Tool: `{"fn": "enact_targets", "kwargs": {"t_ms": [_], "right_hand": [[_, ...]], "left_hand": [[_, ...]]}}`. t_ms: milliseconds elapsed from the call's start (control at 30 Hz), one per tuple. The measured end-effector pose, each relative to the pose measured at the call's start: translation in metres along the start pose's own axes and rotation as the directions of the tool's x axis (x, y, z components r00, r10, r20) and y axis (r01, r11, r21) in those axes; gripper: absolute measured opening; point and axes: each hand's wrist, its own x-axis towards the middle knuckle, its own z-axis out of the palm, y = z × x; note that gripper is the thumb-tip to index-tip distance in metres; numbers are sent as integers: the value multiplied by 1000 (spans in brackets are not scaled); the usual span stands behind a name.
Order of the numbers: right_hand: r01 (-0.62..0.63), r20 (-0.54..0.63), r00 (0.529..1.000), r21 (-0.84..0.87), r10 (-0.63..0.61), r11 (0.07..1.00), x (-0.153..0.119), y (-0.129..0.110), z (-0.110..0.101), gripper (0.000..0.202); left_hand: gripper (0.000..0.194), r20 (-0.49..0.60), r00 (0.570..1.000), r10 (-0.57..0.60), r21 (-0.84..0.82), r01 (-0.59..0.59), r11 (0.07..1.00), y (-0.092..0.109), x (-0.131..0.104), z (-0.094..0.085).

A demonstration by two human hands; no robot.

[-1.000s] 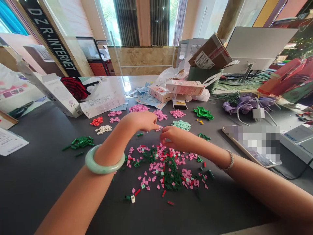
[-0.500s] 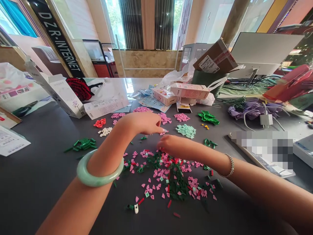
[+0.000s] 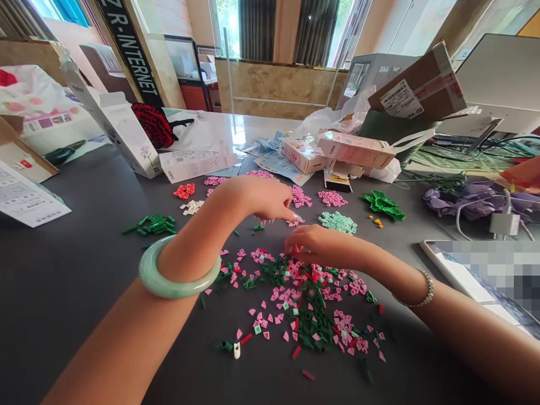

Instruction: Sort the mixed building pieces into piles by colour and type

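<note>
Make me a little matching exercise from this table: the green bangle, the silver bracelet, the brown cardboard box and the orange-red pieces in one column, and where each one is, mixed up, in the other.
Things
1. Green bangle
2. Silver bracelet
3. Brown cardboard box
4. Orange-red pieces

Places
A. Tilted, on top of the dark green bin
B. Around the right arm
C. In a small pile just beyond the white pieces
D. Around the left arm

Right pairs: 1-D, 2-B, 3-A, 4-C
</note>
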Motion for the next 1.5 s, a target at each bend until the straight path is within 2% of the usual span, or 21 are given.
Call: {"fn": "enact_targets", "kwargs": {"t_ms": [200,467,667,767,900,1100,1233,1367,1433,1500], "right_hand": [[38,-19,999,23,-38,999,-3,3,1,16],[35,35,999,-78,-32,996,-2,-1,-1,22],[149,-16,989,109,-148,983,-2,-5,-6,21],[144,4,989,176,-147,974,-2,-9,-6,22],[148,7,988,185,-152,971,-1,-12,-1,21],[163,20,986,123,-167,979,5,-11,2,20],[153,109,983,-27,-149,988,8,-13,1,25],[126,141,984,-143,-106,982,7,-19,-2,21],[100,143,987,-147,-79,984,7,-21,-3,18],[89,129,988,-79,-79,993,8,-22,-5,18]], "left_hand": [[39,23,1000,4,-5,-4,1000,-2,1,-2],[40,26,1000,-5,-8,5,1000,-1,0,-1],[39,27,1000,-2,-11,3,1000,1,-3,-2],[40,27,1000,3,-18,-3,1000,1,-4,-3],[38,23,1000,8,-9,-8,1000,1,-3,-2],[40,13,999,37,2,-37,999,0,-2,-1],[43,8,998,69,5,-69,998,-1,-4,-2],[43,-3,995,100,1,-100,995,-4,-3,-2],[43,-2,994,112,-17,-112,994,-5,-3,-2],[43,-10,993,114,-31,-114,993,-7,-4,-3]]}}
